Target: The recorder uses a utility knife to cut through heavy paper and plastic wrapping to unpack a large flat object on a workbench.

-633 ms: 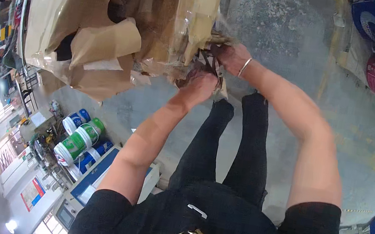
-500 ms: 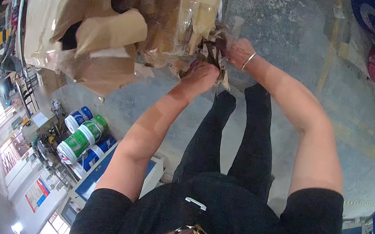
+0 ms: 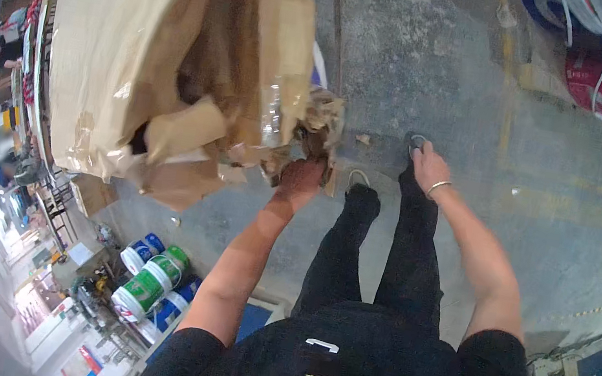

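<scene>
Gone from the crumpled cardboard (image 3: 323, 112) is the right hand (image 3: 430, 170), which in the earlier frames works there beside the left hand (image 3: 301, 178); it is now well apart, off to the right, seen against the right trouser leg and shoe. Its fingers point away from the body, and I cannot tell whether they are together or pinching something small. A pale bracelet (image 3: 439, 186) circles the wrist just behind them.

The left hand stays where the torn material is, its fingers curled and clamped on the lower edge of the crumpled cardboard — the fingertips themselves are hidden in the folds. That ragged brown clump rises just beyond the left fingers and joins the torn edge of a large cardboard box (image 3: 118, 22), which spreads away to their left. Shiny clear tape (image 3: 273, 116) runs along the box's side, just beyond and left of the same fingers. Farther left of them, a bent flap (image 3: 188, 125) sticks out over a dark opening.

Between the two hands, a little beyond the left fingers, a small scrap (image 3: 363, 139) lies on the grey floor (image 3: 411, 55). Green, blue and white buckets (image 3: 144, 285) stand well apart, nearer the body and left of the left fingers.
</scene>
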`<state>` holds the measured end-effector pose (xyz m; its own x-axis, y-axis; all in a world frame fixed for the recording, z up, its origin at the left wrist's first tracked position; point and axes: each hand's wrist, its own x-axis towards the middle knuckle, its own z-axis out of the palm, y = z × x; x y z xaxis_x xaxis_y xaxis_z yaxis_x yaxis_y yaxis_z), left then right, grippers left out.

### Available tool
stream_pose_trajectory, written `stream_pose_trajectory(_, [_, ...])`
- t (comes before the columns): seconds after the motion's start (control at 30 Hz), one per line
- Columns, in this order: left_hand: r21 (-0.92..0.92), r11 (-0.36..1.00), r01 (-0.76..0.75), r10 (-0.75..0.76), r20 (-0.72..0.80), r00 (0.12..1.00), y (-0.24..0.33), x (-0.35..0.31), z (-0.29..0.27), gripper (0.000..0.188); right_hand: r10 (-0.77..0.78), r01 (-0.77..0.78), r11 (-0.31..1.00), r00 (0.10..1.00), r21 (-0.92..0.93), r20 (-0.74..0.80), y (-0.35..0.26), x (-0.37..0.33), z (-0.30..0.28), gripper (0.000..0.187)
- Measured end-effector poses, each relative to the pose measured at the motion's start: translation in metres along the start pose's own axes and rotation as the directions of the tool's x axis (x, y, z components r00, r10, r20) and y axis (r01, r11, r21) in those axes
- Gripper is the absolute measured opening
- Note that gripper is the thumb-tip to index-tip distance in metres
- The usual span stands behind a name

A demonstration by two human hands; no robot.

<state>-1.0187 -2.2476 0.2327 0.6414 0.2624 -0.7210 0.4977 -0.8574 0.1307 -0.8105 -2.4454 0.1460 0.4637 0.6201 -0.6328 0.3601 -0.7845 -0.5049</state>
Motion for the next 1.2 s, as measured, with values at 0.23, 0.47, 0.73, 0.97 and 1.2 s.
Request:
stream_pose_trajectory(0.23, [0.437, 0.9, 0.009, 0.007, -0.035, 0.999, 0.108, -0.002, -0.102, 0.056, 0.02, -0.305, 0.323, 0.949, 0.896, 0.316, -0.023, 0.013, 0.056, 0.016])
stream_pose_trajectory(0.47, [0.565, 0.823, -0.057, 0.236, -0.249, 0.939, 0.12, 0.115, -0.14, 0.067, -0.04, -0.563, -0.314, 0.813, 0.765, 0.581, -0.035, 0.021, 0.065, 0.018])
stream_pose_trajectory(0.73, [0.751, 0.587, -0.303, -0.379, 0.586, 0.716, 0.073, 0.062, -0.047, 0.039, -0.171, -0.432, 0.172, 0.872, 0.885, 0.458, -0.041, 0.071, 0.08, 0.029])
stream_pose_trajectory(0.97, [0.906, 0.398, -0.141, 0.127, 0.098, 0.987, 0.094, 0.129, -0.086, 0.049, -0.085, -0.295, 0.481, 0.921, 0.826, 0.379, -0.083, 0.112, 0.128, 0.042])
stream_pose_trajectory(1.2, [0.701, 0.691, -0.177, -0.383, 0.562, 0.733, 0.065, 0.151, -0.145, 0.031, -0.023, -0.2, 0.404, 0.973, 0.893, 0.228, -0.102, 0.096, 0.117, 0.036])
